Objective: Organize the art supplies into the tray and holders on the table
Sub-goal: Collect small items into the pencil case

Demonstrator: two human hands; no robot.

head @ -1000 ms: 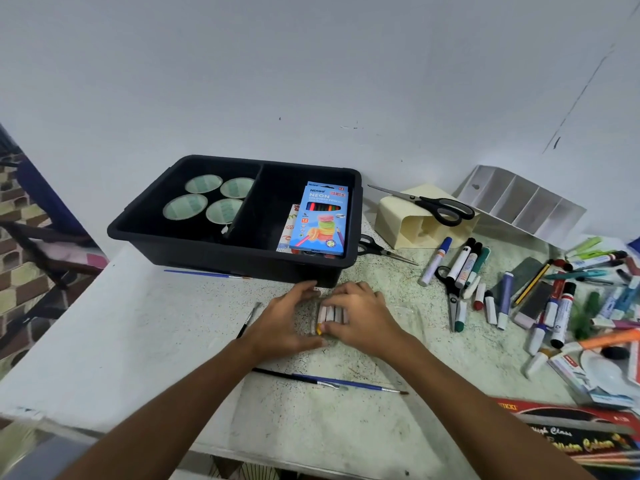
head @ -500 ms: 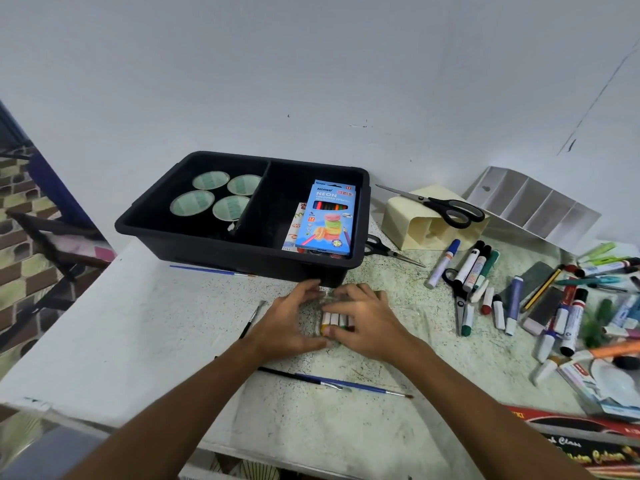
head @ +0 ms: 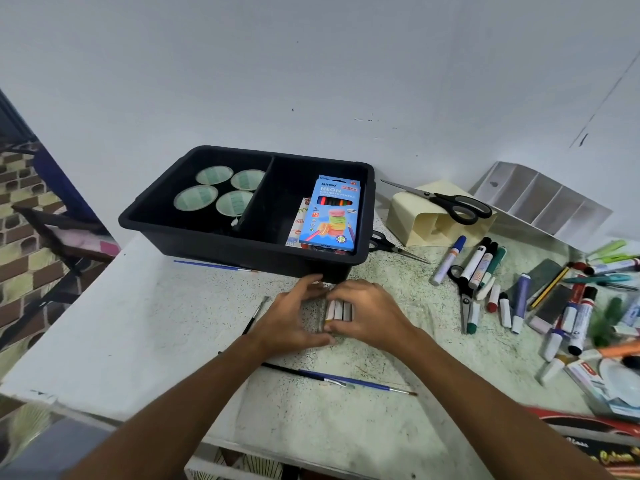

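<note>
A small bundle of white paint tubes (head: 338, 309) lies on the table just in front of the black tray (head: 194, 233). My left hand (head: 291, 317) and my right hand (head: 370, 313) cup the bundle from either side, fingers curled round it. The tray's left half holds several tape rolls (head: 195, 198); its right half holds a blue neon pencil box (head: 330, 213). A cream holder (head: 420, 220) lies on its side to the right with black scissors (head: 450, 202) on it. A white divided holder (head: 543, 199) leans against the wall.
Markers (head: 479, 261), paint tubes and more scissors (head: 464, 299) are scattered on the right of the table. Two paintbrushes (head: 339, 378) lie between my forearms, another brush (head: 214, 265) by the tray's front wall. A red box (head: 588, 427) sits at the near right edge.
Both hands stay pressed together round the tube bundle at the same spot; only the camera has shifted slightly.
</note>
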